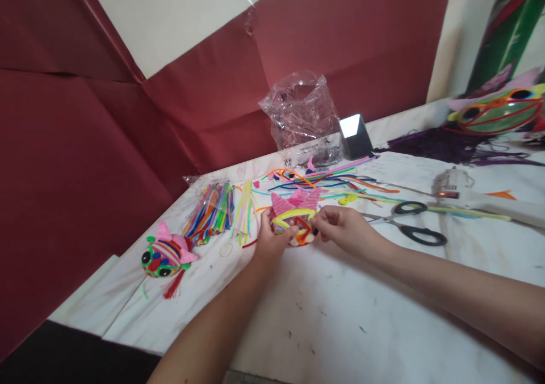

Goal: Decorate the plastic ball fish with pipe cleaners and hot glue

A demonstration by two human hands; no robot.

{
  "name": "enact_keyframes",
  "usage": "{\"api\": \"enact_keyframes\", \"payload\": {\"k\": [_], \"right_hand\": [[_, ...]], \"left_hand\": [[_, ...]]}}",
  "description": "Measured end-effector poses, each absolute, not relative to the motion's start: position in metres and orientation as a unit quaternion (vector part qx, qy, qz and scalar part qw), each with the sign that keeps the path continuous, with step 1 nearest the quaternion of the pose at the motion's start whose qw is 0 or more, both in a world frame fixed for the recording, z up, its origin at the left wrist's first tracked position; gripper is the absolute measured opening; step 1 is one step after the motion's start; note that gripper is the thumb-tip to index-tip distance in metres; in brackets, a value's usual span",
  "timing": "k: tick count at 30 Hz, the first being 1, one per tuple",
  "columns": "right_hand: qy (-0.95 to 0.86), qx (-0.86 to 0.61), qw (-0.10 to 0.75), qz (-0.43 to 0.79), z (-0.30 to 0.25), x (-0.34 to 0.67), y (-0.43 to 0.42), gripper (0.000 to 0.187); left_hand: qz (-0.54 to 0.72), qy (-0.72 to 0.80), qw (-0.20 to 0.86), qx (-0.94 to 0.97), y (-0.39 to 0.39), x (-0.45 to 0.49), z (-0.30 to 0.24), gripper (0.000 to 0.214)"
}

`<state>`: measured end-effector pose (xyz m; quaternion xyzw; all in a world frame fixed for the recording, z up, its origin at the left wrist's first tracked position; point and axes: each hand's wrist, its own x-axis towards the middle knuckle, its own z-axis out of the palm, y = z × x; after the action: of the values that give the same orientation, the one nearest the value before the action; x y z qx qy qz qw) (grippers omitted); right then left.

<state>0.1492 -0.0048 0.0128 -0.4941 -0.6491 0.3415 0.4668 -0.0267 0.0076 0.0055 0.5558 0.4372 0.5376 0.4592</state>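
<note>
1. Holding the pipe-cleaner figure (293, 220) between both hands, you have your left hand (272, 241) clasped around its left side and your right hand (343, 229) pinching its right edge with the fingertips (322, 220); it sits just above the white table (383, 327), directly between your palms.
2. Squeeze harder with the left and the yellow hoop and pink ears above your grip could, I judge, bend out of shape, since the wire is soft.
3. Pull sideways with the pinching fingers and a loosely twisted strand may slip free.
4. The loose pipe cleaners (323, 182) lie just behind your grip; a lifted wrist could snag them.
5. The scissors (411, 225) lie near, to the right of your right hand; a sweeping forearm might knock them.
6. The finished figure (165, 256) sits well apart to the left, out of danger.
</note>
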Motion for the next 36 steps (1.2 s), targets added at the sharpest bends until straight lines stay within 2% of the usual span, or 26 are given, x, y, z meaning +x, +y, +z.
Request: {"api": "enact_keyframes", "payload": {"k": [3,8,13,19,23,27,33,36], "right_hand": [[-0.632,-0.511,0.487,0.319,0.012,0.154,0.001,0.023],[-0.632,-0.496,0.483,0.348,0.003,0.154,0.008,0.013],[-0.669,-0.477,0.491,0.288,0.005,0.153,0.005,0.012],[-0.714,-0.489,0.45,0.222,0.024,0.148,-0.009,0.005],[-0.731,-0.517,0.413,0.165,0.029,0.147,-0.014,0.009],[-0.735,-0.508,0.416,0.168,0.024,0.145,-0.015,0.012],[-0.728,-0.508,0.423,0.181,0.015,0.137,-0.011,0.012],[-0.724,-0.508,0.428,0.185,0.013,0.138,-0.01,0.013]], "left_hand": [[0.534,0.427,0.466,0.562,0.011,-0.029,0.006,0.066],[0.525,0.436,0.448,0.578,0.012,-0.03,0.004,0.067],[0.517,0.462,0.43,0.578,0.015,-0.03,0.002,0.071],[0.521,0.465,0.408,0.587,0.017,-0.03,0.008,0.068],[0.52,0.453,0.41,0.597,0.016,-0.03,0.007,0.066],[0.525,0.436,0.413,0.603,0.016,-0.029,-0.002,0.072],[0.534,0.414,0.415,0.61,0.018,-0.031,-0.012,0.066],[0.543,0.401,0.417,0.609,0.018,-0.034,-0.014,0.075]]}}
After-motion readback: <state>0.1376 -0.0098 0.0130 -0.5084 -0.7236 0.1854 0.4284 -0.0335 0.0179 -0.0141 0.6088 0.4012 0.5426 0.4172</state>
